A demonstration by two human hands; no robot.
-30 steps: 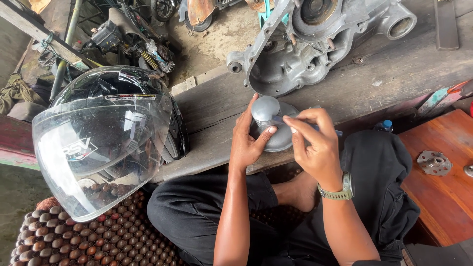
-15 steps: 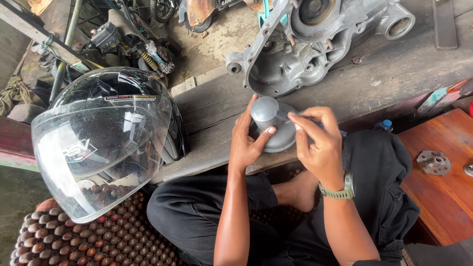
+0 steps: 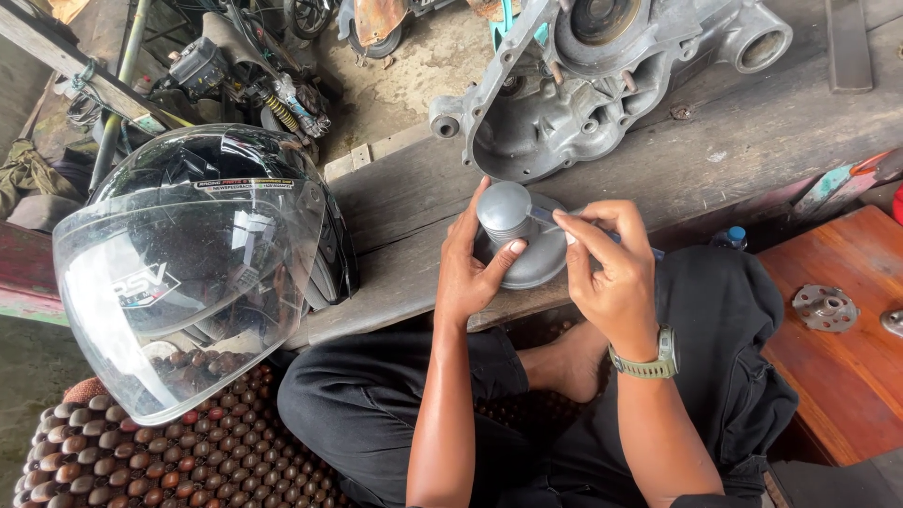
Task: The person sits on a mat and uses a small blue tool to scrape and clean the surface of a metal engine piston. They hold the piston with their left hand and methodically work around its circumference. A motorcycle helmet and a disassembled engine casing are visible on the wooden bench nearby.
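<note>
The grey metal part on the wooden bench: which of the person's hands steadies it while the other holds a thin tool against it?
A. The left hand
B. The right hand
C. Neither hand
A. The left hand wraps around the grey metal part with its thumb pressed on the side, while the right hand pinches a thin tool against the part's top.

grey piston (image 3: pixel 505 213) | black helmet (image 3: pixel 202 254) (clear visor) | silver-grey engine casing (image 3: pixel 602 80) | olive-green watch (image 3: pixel 647 362) | black trousers (image 3: pixel 395 404) | brown beaded seat mat (image 3: pixel 188 452) | reddish-brown wooden table (image 3: pixel 847 367)
</note>
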